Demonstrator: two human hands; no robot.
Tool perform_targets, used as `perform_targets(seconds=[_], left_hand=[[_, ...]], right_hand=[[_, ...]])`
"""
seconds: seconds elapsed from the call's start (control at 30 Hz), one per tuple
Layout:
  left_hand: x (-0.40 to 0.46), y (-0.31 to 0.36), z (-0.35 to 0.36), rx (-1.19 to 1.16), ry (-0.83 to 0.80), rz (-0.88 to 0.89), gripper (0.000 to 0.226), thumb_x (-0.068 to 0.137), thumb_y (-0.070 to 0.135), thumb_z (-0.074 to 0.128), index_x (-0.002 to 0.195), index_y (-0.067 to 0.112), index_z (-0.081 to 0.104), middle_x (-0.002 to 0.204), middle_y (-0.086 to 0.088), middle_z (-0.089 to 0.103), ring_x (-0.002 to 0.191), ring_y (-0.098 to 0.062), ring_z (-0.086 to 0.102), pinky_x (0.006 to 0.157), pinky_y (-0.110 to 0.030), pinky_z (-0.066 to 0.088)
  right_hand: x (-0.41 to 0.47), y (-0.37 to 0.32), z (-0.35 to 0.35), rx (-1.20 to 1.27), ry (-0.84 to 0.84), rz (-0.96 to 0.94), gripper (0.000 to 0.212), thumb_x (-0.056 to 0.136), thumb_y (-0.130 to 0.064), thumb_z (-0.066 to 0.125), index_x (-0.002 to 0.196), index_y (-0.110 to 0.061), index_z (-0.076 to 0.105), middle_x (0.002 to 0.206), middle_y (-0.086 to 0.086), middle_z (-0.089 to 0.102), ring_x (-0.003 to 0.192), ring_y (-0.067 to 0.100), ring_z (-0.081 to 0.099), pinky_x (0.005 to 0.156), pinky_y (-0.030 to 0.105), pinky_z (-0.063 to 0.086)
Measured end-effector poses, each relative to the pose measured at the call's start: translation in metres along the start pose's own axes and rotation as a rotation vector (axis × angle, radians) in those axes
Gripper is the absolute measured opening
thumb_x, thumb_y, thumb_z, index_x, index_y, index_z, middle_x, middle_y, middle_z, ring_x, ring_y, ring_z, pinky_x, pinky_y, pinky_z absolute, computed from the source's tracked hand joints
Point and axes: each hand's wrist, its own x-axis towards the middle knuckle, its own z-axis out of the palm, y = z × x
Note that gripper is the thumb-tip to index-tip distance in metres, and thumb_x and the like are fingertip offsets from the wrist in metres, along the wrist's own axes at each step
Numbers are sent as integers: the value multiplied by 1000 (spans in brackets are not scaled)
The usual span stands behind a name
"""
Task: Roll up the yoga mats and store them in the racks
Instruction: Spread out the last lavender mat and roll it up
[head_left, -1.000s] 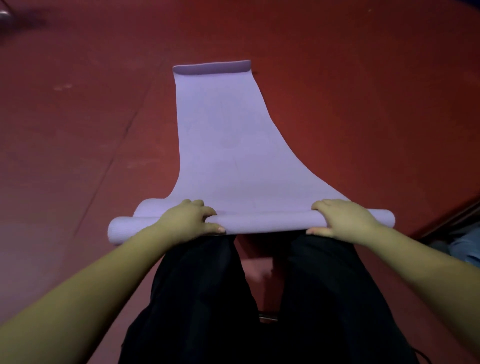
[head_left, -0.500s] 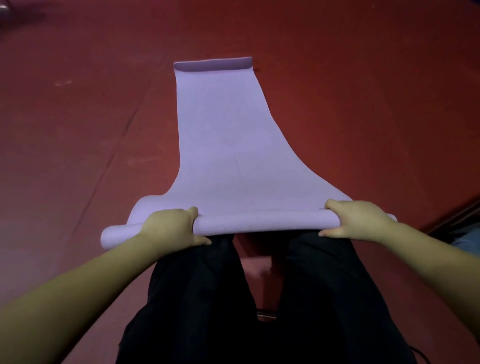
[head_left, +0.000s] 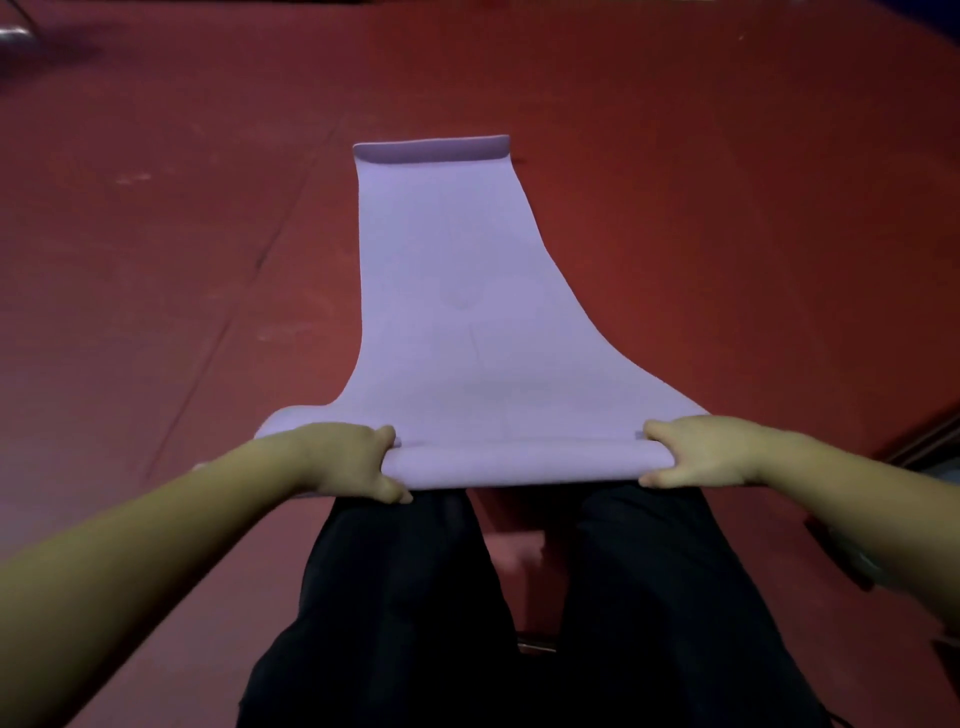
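**Purple mat part-rolled, roll gripped at both ends**

Left hand (head_left: 347, 457) and right hand (head_left: 698, 453) curled round the roll (head_left: 524, 466), fingers on top, thumbs beneath, just ahead of the knees. Purple yoga mat (head_left: 457, 291) mostly flat on the red floor (head_left: 156, 270). Likely to telescope if one hand pushes ahead. Far edge (head_left: 431, 149) curled up, apt to catch. Open floor ahead and left; dark ledge (head_left: 924, 441) near on the right.

The person is wearing loose black trousers (head_left: 415, 623) with faint vertical stripes; both forearms are showing bare, without sleeves.
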Motion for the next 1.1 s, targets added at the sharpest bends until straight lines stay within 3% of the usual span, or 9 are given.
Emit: perform_targets(seconds=[0.2,0.27,0.47,0.63,0.8,0.9,0.97,1.03,1.1], left_hand=[[1,-2,16,-8,92,44,61,85,70,54,128,27,43,116,7,60,98,-17,57,81,-35,44],[0,-3,18,-13,123,70,64,84,70,54,130,27,45,118,10,49,106,-13,53,84,-33,43],[3,-13,13,-81,179,109,132,34,110,8,121,23,57,95,16,43,93,-7,41,76,-25,37],[-1,-4,6,-48,314,9,71,71,78,61,104,21,36,77,12,50,65,-16,47,55,-30,30],[3,-10,0,-55,305,-11,59,73,85,40,91,28,42,80,9,50,77,-22,51,63,-35,38],[4,-3,3,-19,462,38,34,99,54,46,97,24,61,90,6,55,95,-22,49,62,-32,29],[8,-6,15,140,667,151,29,102,35,45,112,26,70,100,0,60,95,-21,40,59,-26,28],[13,-11,25,160,577,104,38,99,33,39,123,21,67,100,-6,61,89,-28,43,65,-33,42],[20,-12,36,116,566,76,24,83,12,66,106,4,69,76,-14,59,68,-33,52,50,-34,43]], right_hand=[[-9,6,12,139,113,-38,45,80,-70,60,99,-39,33,94,-31,43,77,-5,51,62,23,36],[-9,7,15,166,181,-100,50,72,-85,50,89,-42,33,95,-29,41,83,-10,48,65,24,36],[-5,14,16,185,348,-179,66,61,-100,23,80,-42,48,82,-19,49,84,-2,48,66,16,33],[-1,17,17,154,355,-6,75,63,-89,35,114,-37,53,94,-16,59,90,15,59,73,32,44],[2,15,14,150,300,62,49,81,-77,37,101,-39,60,85,-13,59,83,14,56,74,33,44],[8,12,12,315,294,27,22,96,-50,47,103,-42,66,104,-16,54,98,10,55,89,35,43],[16,12,10,304,251,42,26,100,-44,43,110,-42,68,108,-12,54,104,8,46,98,38,39],[24,13,7,264,188,86,41,96,-57,35,113,-39,67,106,-10,58,102,10,46,97,38,40],[29,14,2,283,187,142,45,92,-65,35,99,-32,65,93,-8,60,89,14,54,80,37,44]])
